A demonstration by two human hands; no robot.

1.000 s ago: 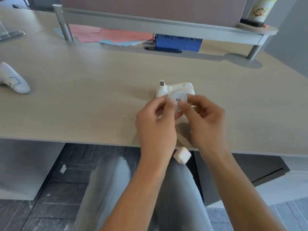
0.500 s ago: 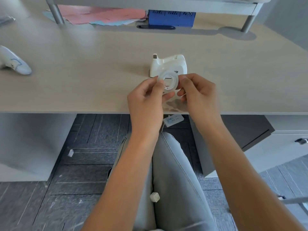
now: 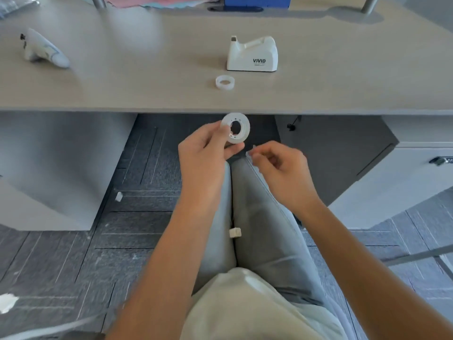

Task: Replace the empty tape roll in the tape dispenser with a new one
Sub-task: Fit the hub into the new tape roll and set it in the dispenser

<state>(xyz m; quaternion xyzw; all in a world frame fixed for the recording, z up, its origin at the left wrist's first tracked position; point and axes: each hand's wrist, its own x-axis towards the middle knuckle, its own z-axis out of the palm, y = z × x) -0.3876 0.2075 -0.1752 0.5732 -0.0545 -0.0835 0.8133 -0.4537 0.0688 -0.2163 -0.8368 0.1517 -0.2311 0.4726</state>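
While the person sits close to it, the big wooden bench (image 3: 122, 94) fills the far half of the view. Below its near edge are the dark floor (image 3: 73, 241) and the person's legs in grey trousers (image 3: 257, 217). On the bench, to the right of the middle, stands the white tape dispenser (image 3: 252, 56) with the word VIVID on its side. Far to the left on the bench lies a white gadget (image 3: 44, 50). Just in front of the dispenser, a bit to the left, lies a small clear ring (image 3: 225, 82), flat on the wood and not touching the dispenser.

Both hands are off the bench, above the knees. The left hand (image 3: 203, 153) holds a roll of tape (image 3: 235, 128) upright, its grip pinching the roll's left and bottom edge between thumb and fingers. The right hand (image 3: 282, 165) is just beside it, its grip pressed together on a thin clear strip (image 3: 249, 153). I cannot tell if the strip joins the roll.
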